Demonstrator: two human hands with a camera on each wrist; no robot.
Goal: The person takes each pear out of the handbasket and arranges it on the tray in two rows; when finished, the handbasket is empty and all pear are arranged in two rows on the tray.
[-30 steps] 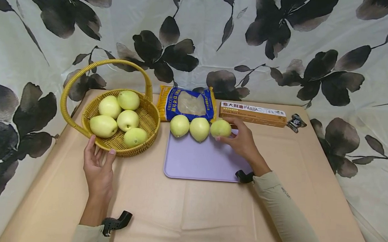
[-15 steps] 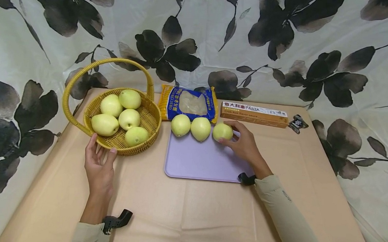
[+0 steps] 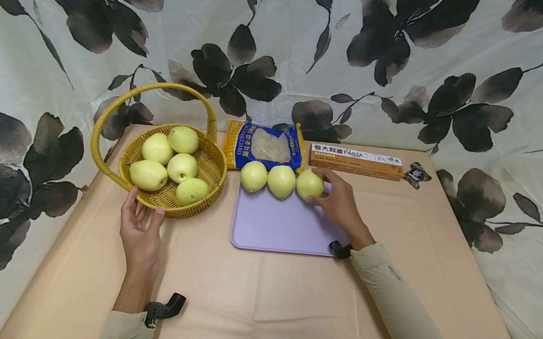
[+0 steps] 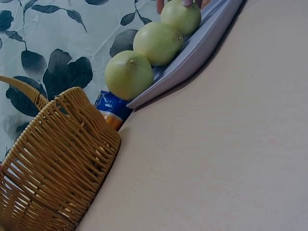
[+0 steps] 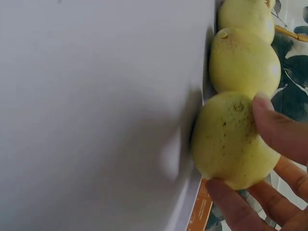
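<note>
In the head view, my right hand (image 3: 339, 199) holds a round pale yellow-green fruit (image 3: 309, 185) at the far edge of the purple tray (image 3: 282, 226). Thumb and fingers lie around that speckled fruit (image 5: 231, 139) in the right wrist view. Two similar fruits (image 3: 281, 181) sit in line with it to the left. My left hand (image 3: 140, 239) touches the near left side of the yellow wicker basket (image 3: 205, 199), its fingers fairly straight and its fingertips partly hidden. Several more such fruits (image 3: 182, 167) lie in the basket. The left wrist view shows the basket's woven wall (image 4: 62, 154), but not my left hand.
Behind the fruits lies a blue and yellow pasta bag (image 3: 265, 144). A brown pasta box (image 3: 356, 161) and a small black packet (image 3: 416, 175) are at the back right. The basket's tall handle (image 3: 153, 86) arches upward. A flower-print cloth (image 3: 287, 47) hangs behind the table.
The fruit in my right hand has shifted slightly and turned, staying at the right end of the line. My left hand stays at the basket. The head view has moved slightly.
</note>
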